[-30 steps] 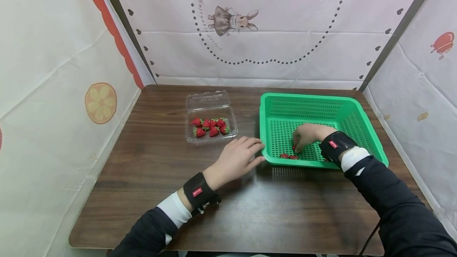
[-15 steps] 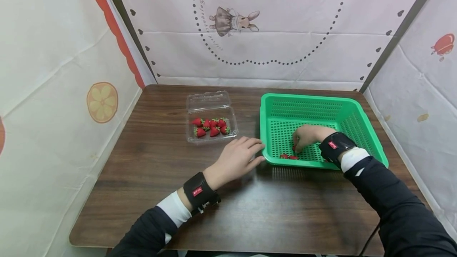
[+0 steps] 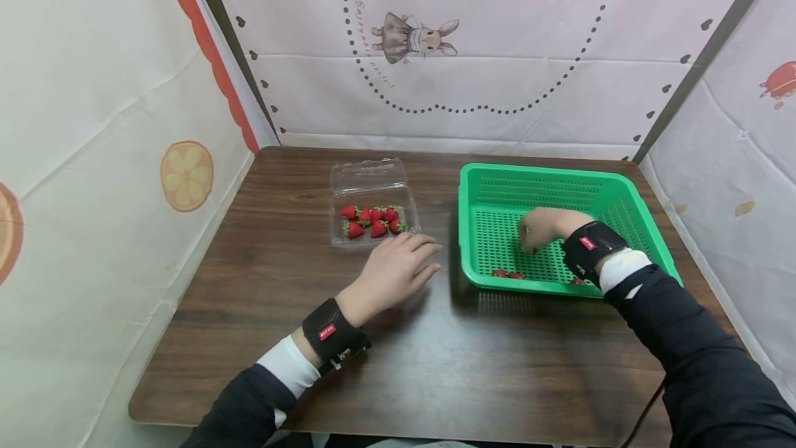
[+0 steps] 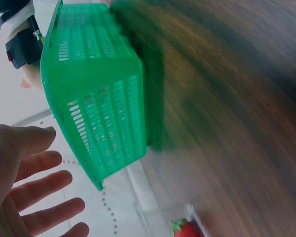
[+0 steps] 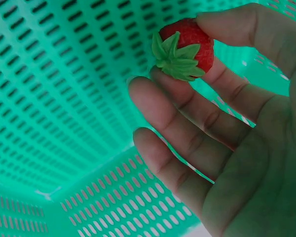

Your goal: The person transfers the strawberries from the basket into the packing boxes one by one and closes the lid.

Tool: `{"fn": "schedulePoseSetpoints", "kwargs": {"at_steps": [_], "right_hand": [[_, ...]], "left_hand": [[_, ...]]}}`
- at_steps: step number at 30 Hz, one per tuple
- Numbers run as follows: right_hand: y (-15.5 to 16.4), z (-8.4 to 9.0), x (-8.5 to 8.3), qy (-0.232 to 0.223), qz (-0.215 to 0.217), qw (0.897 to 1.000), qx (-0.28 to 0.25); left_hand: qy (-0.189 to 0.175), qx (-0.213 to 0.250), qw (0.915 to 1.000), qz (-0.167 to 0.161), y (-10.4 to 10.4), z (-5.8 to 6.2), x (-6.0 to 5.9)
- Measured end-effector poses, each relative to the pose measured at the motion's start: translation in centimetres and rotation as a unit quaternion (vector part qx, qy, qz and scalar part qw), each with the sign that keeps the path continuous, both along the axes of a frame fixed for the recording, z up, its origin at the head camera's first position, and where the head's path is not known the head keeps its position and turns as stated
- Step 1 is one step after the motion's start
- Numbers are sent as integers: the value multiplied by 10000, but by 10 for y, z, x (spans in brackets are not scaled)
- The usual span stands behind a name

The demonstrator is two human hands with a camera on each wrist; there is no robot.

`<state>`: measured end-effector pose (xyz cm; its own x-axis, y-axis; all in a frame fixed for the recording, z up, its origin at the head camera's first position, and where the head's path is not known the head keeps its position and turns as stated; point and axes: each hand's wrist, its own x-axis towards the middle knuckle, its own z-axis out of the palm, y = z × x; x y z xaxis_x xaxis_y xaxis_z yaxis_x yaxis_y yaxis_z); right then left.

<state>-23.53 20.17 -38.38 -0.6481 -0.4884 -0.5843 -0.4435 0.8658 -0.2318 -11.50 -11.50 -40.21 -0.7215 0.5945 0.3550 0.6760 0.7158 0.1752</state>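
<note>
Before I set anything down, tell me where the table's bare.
Bare: the table left of the clear box, and in front of the left half of the green basket. Crowded: the box, holding strawberries; the gap towards the basket, with the left hand at its near end; the basket's middle, where the right hand pinches a strawberry.

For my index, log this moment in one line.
right hand: pinches strawberry inside green basket; left hand: empty, near clear box; clear box: open, strawberries inside
</note>
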Motion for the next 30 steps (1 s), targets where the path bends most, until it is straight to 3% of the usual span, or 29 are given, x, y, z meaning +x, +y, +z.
{"fn": "schedulePoseSetpoints", "kwargs": {"at_steps": [6,17,30], "right_hand": [[-11,20,-10,166,124,9998,-67],[-25,56,-25,365,174,9988,-293],[-56,76,-39,887,366,9933,-643]], "left_hand": [[112,0,9997,226,-19,5,1],[107,-80,9955,940,-53,13,3],[-197,-289,9840,1749,-100,11,6]]}}
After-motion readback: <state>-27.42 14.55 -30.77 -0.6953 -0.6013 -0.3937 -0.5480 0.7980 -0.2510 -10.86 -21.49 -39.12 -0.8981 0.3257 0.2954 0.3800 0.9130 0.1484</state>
